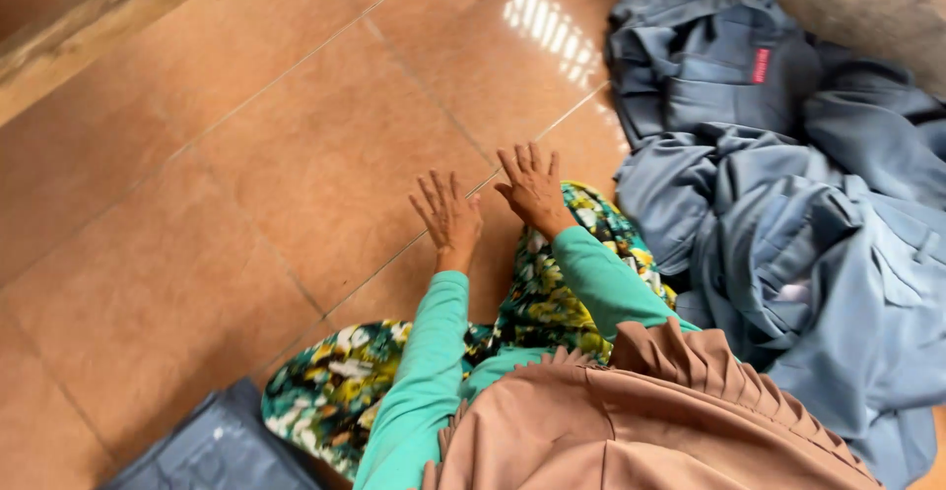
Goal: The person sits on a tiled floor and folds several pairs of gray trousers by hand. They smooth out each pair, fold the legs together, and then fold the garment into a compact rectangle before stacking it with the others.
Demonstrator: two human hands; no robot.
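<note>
Both hands are out flat over the tiled floor (246,185), fingers spread and holding nothing: the left hand (449,216) sits just left of the flowered skirt (552,293), the right hand (533,190) above its knee. The heap of grey-blue clothes (788,204) lies right of the skirt, untouched.

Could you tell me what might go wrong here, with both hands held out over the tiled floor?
The glossy floor may be slippery under the left hand and right hand. The heaped grey-blue garments could slide or snag the flowered skirt beside them.
</note>
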